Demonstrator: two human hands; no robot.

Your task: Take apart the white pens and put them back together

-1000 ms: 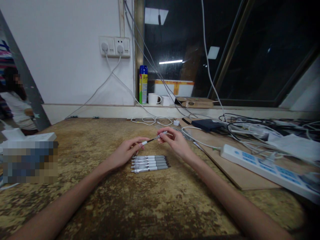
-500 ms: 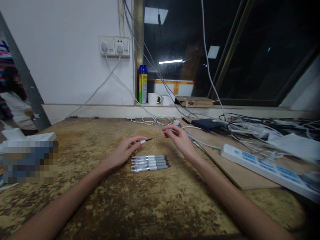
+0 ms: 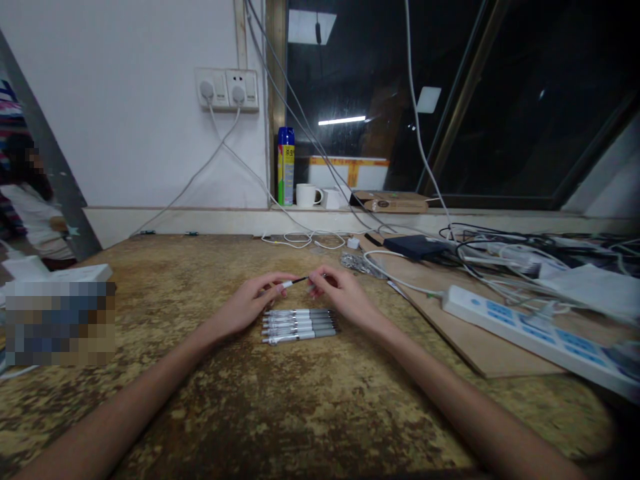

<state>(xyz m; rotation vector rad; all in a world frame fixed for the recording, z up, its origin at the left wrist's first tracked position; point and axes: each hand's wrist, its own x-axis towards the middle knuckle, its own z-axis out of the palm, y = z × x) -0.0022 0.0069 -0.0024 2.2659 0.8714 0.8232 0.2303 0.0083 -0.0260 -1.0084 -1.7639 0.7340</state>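
Note:
My left hand [image 3: 253, 299] is closed in a pinch on a thin pen refill [image 3: 293, 282] with a white end and a dark tip. My right hand [image 3: 339, 293] is closed too, its fingertips meeting the refill's tip; a small grey part seems held in them, but it is too hidden to name. Both hands hover just above the worn wooden table [image 3: 200, 373]. Right below them lies a neat row of several grey and white pens [image 3: 299, 325], side by side.
A white power strip [image 3: 525, 330] lies on a thin board [image 3: 480, 353] to the right, with tangled cables [image 3: 500, 257] and a dark box [image 3: 416, 247] behind. A pile of small silver parts [image 3: 357, 263] sits past my right hand. A spray can [image 3: 285, 167] and mugs [image 3: 307, 196] stand on the sill.
My right hand, which had drawn away to the right, has come back left and down to the refill's tip. The left hand has stayed in place with the refill.

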